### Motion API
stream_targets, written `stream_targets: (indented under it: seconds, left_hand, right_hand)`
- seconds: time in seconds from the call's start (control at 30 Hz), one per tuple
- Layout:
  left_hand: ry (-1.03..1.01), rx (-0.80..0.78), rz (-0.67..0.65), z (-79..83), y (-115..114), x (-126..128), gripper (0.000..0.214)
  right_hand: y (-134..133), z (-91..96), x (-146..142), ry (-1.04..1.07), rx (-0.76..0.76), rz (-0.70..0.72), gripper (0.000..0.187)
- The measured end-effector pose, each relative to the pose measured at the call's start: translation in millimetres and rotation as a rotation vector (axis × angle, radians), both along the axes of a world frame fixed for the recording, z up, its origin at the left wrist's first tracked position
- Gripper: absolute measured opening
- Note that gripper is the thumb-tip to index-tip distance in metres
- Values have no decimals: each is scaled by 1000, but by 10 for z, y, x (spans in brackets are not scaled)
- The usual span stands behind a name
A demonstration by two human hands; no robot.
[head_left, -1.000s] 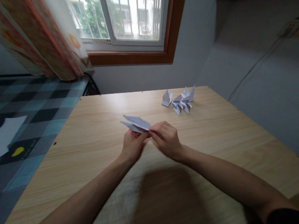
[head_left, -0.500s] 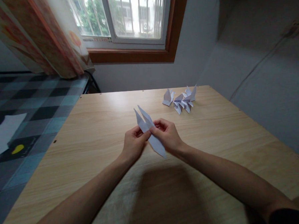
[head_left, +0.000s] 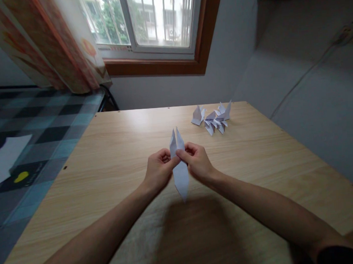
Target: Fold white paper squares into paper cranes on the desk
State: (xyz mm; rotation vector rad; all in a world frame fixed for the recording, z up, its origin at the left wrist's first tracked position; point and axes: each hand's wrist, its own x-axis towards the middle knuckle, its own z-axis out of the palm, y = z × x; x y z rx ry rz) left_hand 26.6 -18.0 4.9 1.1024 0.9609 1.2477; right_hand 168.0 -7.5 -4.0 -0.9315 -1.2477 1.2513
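A folded white paper (head_left: 181, 179) is held up above the table, long and narrow, with two thin points at its far end and one wider point towards me. My left hand (head_left: 161, 166) pinches its left edge, thumb lying across the front. From the other side my right hand (head_left: 198, 158) grips it, with the thumb pressed on the middle close to the left thumb. Fingers of both hands curl behind the paper and are partly hidden.
Several folded white paper pieces (head_left: 213, 118) stand grouped at the back of the wooden table (head_left: 129, 130). To the left, white paper sheets (head_left: 10, 158) lie on a checked cloth (head_left: 74, 109). Behind the table are a window (head_left: 159, 22) and a wall.
The folded paper has turned from a slant to nearly straight, its near point swinging left and towards me. Both hands still grip it in about the same place.
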Motion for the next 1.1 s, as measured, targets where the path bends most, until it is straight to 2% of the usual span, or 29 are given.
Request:
stream_targets:
  seconds: [0.17,0.3,0.43,0.6,0.67,0.77,0.87,1.1]
  left_hand:
    - [-4,-19,-60,-22,11,-21,33]
    - [-95,-12,-73,-26,7,-22,41]
    - [-70,63,-37,-27,30,-44,33]
    - [95,113,-66,-33,65,-99,14]
    - [61,61,-121,-29,61,-116,13]
    - [-50,-10,-194,-6,39,-128,27]
    - [-83,-39,-213,27,21,-124,29]
    - [-14,9,-171,32,55,-110,27]
  right_hand:
    - [30,-11,35,-13,22,-27,35]
    - [35,13,66,14,-10,52,28]
    - [36,5,96,136,-25,104,43]
    - [45,-13,195,-7,56,86,11]
    - [47,-26,242,-2,8,106,13]
    - [42,-45,290,71,-96,197,26]
    - [34,-53,303,110,-114,235,34]
    - [14,-74,282,101,-67,199,26]
